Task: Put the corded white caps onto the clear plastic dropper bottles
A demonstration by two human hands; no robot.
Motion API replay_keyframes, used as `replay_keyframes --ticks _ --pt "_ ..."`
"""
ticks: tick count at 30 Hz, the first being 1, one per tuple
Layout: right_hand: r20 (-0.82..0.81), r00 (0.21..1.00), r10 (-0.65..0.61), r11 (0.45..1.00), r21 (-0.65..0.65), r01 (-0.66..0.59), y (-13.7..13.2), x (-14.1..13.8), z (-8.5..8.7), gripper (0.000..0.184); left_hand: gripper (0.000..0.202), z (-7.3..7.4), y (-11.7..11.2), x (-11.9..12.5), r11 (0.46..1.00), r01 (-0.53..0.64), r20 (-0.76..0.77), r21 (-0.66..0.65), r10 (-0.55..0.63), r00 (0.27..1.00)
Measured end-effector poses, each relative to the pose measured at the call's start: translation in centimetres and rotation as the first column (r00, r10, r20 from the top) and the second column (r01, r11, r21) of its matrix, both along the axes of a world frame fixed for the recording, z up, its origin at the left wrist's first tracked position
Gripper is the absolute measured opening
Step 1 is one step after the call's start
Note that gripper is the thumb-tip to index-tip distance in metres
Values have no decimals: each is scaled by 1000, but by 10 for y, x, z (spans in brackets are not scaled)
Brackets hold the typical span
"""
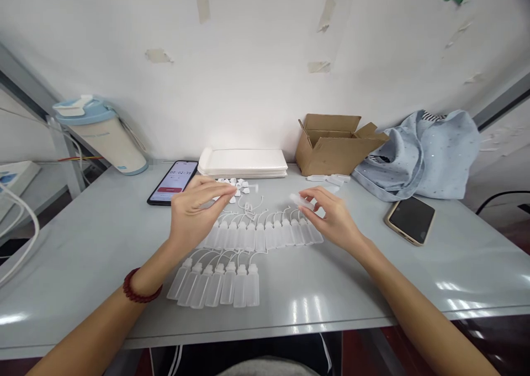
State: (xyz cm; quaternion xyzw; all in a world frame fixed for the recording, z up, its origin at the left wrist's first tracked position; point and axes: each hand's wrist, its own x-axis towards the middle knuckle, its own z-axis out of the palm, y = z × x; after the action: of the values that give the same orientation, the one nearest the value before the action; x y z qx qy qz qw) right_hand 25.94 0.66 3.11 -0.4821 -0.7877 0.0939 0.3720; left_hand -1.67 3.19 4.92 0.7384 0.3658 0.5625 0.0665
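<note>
My right hand (pixel 329 213) is closed around a small translucent plastic bottle (pixel 300 201), its neck end pointing left. Thumb and fingertips of my left hand (pixel 199 207) are pinched together beside a cluster of small white caps (pixel 241 186); what they hold, if anything, I cannot make out. Below both hands lies a row of translucent bottles (pixel 260 236) with thin white tubes or straps at their necks. Nearer the table's front edge is a shorter row of similar bottles (pixel 215 287). Loose white tube pieces (pixel 249 206) lie between the caps and the rows.
Against the wall are a stack of white trays or sheets (pixel 248 163), an open cardboard box (pixel 331 152) and a light blue cloth bag (pixel 422 155). More bottles (pixel 331 180) lie before the box. A timer phone (pixel 176 181), another phone (pixel 411 220) and a tumbler (pixel 107 138) flank the work.
</note>
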Motion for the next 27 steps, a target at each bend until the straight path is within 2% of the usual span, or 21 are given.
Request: replay_keyframes --ticks 2,4,7,10,13,21,27 --pt "-102 995 18 993 -110 -29 -5 -5 3 21 14 4 -8 4 992 82 80 -97 -74 994" --pt "-249 968 40 963 -251 -104 -11 -12 6 24 17 8 -17 8 971 168 166 -169 -140 976" --pt "-452 890 52 860 -434 -270 -20 -22 9 29 22 13 -28 12 948 239 220 -209 -193 956" --pt "-588 807 52 735 -524 -430 -26 -29 9 31 22 17 -35 14 933 274 214 -233 -226 950" --pt "-657 751 64 682 -520 -513 -28 -33 10 31 21 18 -38 15 918 313 199 -242 -269 942" --pt "-716 690 106 628 -490 -604 -27 -32 8 29 22 20 -43 15 924 324 196 -202 -286 938" --pt "-732 669 128 610 -474 -635 -28 -32 8 29 21 21 -46 14 931 325 159 -164 -300 940"
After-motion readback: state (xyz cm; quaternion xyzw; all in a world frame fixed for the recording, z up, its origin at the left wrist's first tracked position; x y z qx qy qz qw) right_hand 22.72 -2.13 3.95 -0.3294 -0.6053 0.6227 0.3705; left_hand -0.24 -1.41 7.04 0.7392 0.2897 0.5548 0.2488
